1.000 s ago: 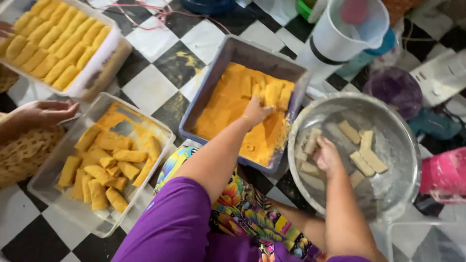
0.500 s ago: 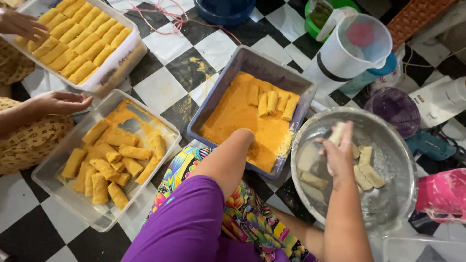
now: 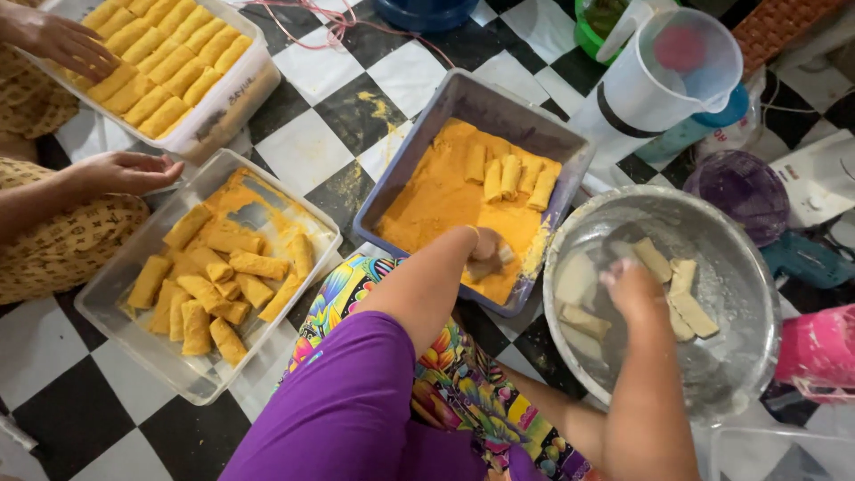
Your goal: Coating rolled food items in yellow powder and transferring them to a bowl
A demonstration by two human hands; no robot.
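Under closed left hand, perhaps on a roll: crumb tray; loosely open right hand empty in batter bowl.

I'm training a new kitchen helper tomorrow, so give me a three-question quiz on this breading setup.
1. True or false: the left hand is over the blue tray of orange crumbs.
2. Which container is the right hand in? A) white jug B) metal bowl C) clear tray
3. How many rolls lie side by side at the far end of the blue tray?

Key: 1 true. 2 B, the metal bowl, which holds pale uncoated rolls. 3 four.
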